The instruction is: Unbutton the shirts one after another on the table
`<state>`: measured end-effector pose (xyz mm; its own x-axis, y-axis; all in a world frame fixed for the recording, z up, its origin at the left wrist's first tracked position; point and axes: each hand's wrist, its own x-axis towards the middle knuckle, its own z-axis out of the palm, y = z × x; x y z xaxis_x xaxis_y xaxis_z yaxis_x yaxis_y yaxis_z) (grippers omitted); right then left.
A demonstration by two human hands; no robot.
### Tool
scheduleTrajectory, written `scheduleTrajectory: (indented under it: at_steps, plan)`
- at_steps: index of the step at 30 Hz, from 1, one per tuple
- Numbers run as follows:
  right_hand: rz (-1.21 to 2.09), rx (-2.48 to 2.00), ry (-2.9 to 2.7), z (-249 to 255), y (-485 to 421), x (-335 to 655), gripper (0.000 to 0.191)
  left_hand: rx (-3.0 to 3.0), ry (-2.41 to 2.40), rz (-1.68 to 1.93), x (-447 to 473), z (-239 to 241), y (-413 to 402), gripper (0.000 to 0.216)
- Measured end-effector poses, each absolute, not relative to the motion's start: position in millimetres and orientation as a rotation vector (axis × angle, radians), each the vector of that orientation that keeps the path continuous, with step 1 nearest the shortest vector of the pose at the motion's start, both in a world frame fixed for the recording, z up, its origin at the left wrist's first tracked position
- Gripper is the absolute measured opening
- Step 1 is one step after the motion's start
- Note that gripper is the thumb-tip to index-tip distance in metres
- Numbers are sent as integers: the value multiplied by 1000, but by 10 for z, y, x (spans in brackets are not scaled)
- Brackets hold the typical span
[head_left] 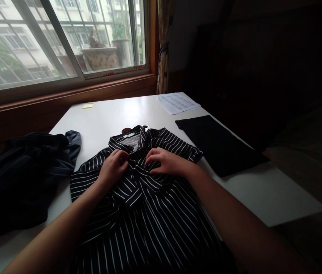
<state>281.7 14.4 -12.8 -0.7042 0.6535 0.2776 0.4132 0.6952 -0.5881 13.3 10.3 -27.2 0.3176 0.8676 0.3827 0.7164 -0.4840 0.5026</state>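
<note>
A black shirt with thin white stripes [149, 213] lies spread on the white table [112, 114], collar away from me. My left hand [113, 165] is curled with its fingertips pinching the fabric just below the collar. My right hand [165, 161] rests beside it on the chest of the shirt, fingers bent and pressing into the cloth near the same spot. Both hands meet at the shirt's front opening. What exactly sits between the fingertips is too small to make out.
A dark crumpled garment [21, 179] lies at the table's left. A flat folded black cloth [220, 144] is on the right, printed paper sheets [178, 102] behind it, a yellow sticky note [88, 105] near the window sill. The table's right edge drops into darkness.
</note>
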Motion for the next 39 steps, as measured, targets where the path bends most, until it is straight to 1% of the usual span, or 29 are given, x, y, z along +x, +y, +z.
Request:
scheduleTrajectory:
  at_steps: [2, 5, 8, 10, 16, 22, 26, 33, 36, 39]
  plan:
    - [638, -809, -2452, -162, 157, 2796, 23, 2415, 1364, 1001, 142, -257, 88, 16]
    - [587, -804, -2467, -184, 171, 2777, 17, 2615, 1129, 1070, 179, -231, 40, 14]
    - [553, -794, -2474, -187, 180, 2771, 15, 2775, 923, 927, 235, -219, -19, 9]
    - [536, -797, -2470, -192, 184, 2769, 14, 2826, 873, 801, 262, -219, -43, 10]
    - [530, -797, -2447, -222, 188, 2762, 14, 2865, 840, 655, 260, -220, -34, 17]
    - [559, -790, -2427, -215, 179, 2768, 14, 2858, 883, 587, 255, -229, -27, 18]
    - [606, -794, -2406, -204, 167, 2778, 17, 2872, 905, 573, 253, -242, -28, 15]
    - [686, -811, -2362, -141, 123, 2759, 17, 2822, 944, 628, 255, -247, -25, 13]
    - [699, -846, -2336, -78, 73, 2720, 22, 2719, 987, 714, 263, -269, -16, 9]
    - [616, -852, -2349, -32, 15, 2668, 27, 2587, 1020, 799, 264, -285, -4, 7]
